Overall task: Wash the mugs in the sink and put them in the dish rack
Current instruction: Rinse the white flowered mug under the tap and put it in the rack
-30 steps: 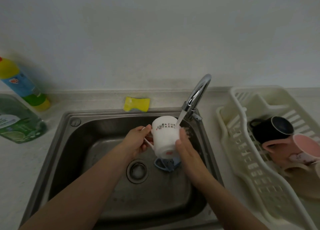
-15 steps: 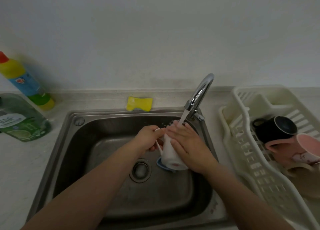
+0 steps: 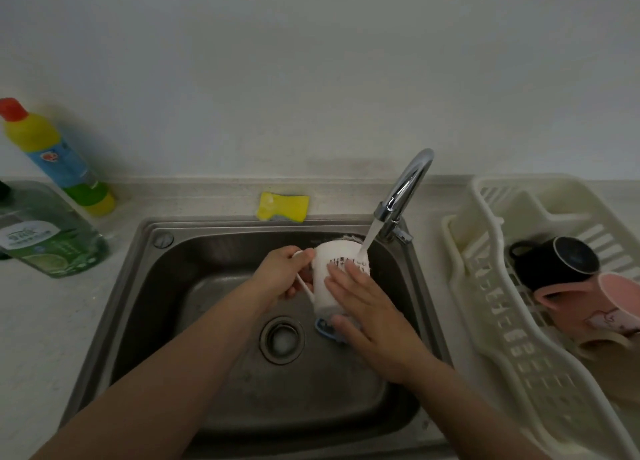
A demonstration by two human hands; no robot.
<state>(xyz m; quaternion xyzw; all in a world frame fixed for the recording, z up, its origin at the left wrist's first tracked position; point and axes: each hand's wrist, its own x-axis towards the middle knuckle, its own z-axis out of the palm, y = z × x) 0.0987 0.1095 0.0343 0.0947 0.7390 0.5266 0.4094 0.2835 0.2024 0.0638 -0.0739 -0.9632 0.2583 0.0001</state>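
Note:
A white mug (image 3: pixel 329 269) with dark print is held over the steel sink (image 3: pixel 166 286), under the water running from the chrome tap (image 3: pixel 405 189). My left hand (image 3: pixel 282 272) grips the mug's handle on its left side. My right hand (image 3: pixel 367 307) lies flat across the mug's front and covers its lower right part. A blue object (image 3: pixel 323 328) lies in the sink right under the mug, mostly hidden. The cream dish rack (image 3: pixel 512 328) at the right holds a black mug (image 3: pixel 550 262) and a pink mug (image 3: pixel 588 303), both on their sides.
A yellow sponge (image 3: pixel 282 206) lies on the counter behind the sink. A yellow bottle with a red cap (image 3: pixel 59 158) and a green bottle on its side (image 3: pixel 48 231) sit at the left. The sink drain (image 3: pixel 282 338) is in the basin's middle.
The mug has turned so its printed side faces me again. My right hand slid from wrapping the mug's upper part to lying flat over its front and lower right.

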